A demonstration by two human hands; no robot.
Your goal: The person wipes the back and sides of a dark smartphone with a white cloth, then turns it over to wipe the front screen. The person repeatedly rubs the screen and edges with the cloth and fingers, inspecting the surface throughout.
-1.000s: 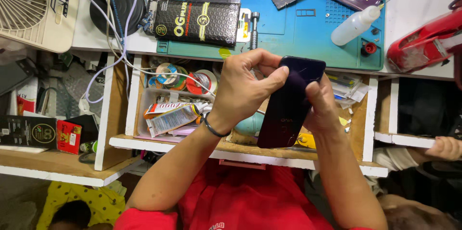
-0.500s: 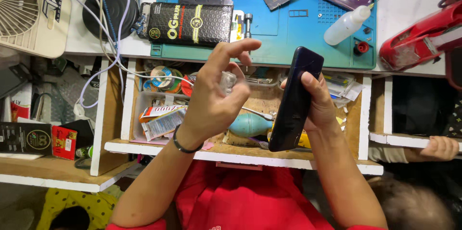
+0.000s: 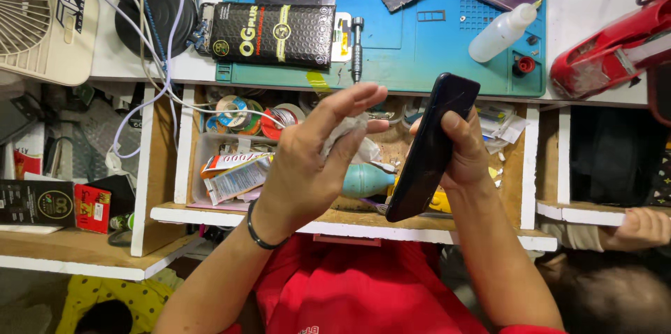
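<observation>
My right hand grips a dark smartphone, held upright and turned nearly edge-on above an open wooden drawer. My left hand, with a black band at the wrist, hovers just left of the phone and does not touch it. Its fingers are stretched out, and a small crumpled whitish cloth is pinched against them. A teal rubber air blower lies in the drawer beneath both hands.
A blue work mat carries a black package, a screwdriver and a white squeeze bottle. Tape rolls fill the drawer's left. A fan sits far left, a red tool far right. Another person's hand rests lower right.
My left hand has lifted off the phone and drawn away to the left with the cloth. The phone has turned from face-on to nearly edge-on in my right hand.
</observation>
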